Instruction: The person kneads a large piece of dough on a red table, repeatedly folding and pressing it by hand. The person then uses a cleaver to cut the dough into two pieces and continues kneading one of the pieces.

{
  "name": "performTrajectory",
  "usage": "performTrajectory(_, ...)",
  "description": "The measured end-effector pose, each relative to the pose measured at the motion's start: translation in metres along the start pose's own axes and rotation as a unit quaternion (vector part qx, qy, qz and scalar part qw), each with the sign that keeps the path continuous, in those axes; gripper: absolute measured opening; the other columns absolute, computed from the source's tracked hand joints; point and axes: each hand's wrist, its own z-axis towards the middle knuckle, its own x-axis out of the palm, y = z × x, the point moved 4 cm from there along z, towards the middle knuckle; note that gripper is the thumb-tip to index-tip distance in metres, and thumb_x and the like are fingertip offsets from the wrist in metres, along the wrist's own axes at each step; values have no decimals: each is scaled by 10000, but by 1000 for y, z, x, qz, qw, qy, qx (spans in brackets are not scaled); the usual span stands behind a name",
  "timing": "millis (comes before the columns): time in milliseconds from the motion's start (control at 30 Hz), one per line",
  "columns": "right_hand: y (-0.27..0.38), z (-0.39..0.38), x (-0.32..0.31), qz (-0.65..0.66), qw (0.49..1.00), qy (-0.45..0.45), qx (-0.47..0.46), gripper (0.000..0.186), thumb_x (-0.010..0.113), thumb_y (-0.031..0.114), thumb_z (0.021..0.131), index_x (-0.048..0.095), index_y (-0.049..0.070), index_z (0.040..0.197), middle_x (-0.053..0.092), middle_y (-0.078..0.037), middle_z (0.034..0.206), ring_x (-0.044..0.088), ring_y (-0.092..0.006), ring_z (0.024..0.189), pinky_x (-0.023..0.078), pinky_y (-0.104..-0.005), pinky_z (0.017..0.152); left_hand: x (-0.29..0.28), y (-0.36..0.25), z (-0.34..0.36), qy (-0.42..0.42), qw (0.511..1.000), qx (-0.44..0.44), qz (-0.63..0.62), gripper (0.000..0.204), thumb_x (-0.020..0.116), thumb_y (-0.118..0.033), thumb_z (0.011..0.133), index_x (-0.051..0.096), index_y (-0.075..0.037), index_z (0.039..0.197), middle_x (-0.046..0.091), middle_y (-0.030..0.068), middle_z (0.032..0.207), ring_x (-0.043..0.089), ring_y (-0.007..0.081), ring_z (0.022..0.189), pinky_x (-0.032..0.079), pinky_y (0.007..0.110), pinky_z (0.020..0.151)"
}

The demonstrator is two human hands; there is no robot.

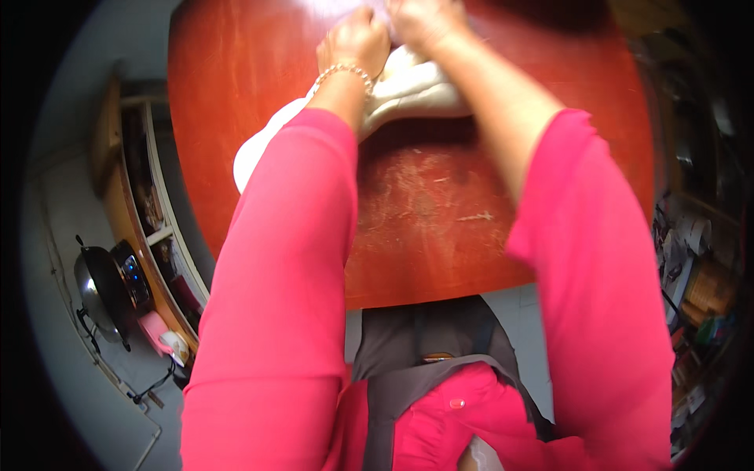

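White mass (420, 86) lay folded and uneven on the red table (424, 204), seemingly unfinished; left hand (357, 43) and right hand (428, 23) appeared curled, their grasp indeterminable.

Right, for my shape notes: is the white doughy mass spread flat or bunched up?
Bunched up: the white doughy mass looks thick on the red table, creased between the left hand and right forearm.

There is room on the red desk (424, 204) to the left and right of the hands (356, 45). A lumpy white thing (416, 85) blocks the near side. Past it is more room, with pink sleeves (275, 243) on both sides.
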Motion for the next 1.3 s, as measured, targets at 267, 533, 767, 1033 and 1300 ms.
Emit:
performTrajectory(267,36,-138,-92,36,998,19,-41,240,552,232,1000,701,119,1149,732,-118,1125,660,-335,1127,501,-501,985,-69,-23,-113,128,982,53,127,338,458,-249,964,736,-73,1044,721,237,1090,701,384,1018,560,454,888)
performTrajectory(533,49,-211,-86,26,983,-126,-134,327,726,213,848,730,148,1168,695,-34,1267,621,-223,1212,355,-489,1120,-42,1,-183,-224,943,236,69,145,637,-244,814,653,-125,896,659,67,889,627,290,877,462,459,847)
performTrajectory(767,35,-104,-81,75,981,-109,-142,209,716,236,857,757,166,1049,697,-36,1281,629,-231,1205,383,-475,1103,-34,9,-105,-131,977,163,35,131,611,-211,867,670,-109,925,666,70,851,645,296,828,491,453,769)
performTrajectory(1033,10,-35,-55,136,985,-59,-84,186,696,274,919,751,118,1004,705,-103,1199,636,-300,1173,464,-450,1025,-40,2,-57,-114,989,93,-3,170,582,-235,932,673,-100,884,713,125,802,687,344,789,552,489,731)
performTrajectory(1300,-1,22,-23,11,990,-8,-140,377,618,410,1001,736,63,1092,734,-242,904,744,-346,821,589,-451,780,-15,30,-19,-119,993,14,0,469,385,-441,1031,749,-148,1069,745,247,973,703,476,953,550,570,878)
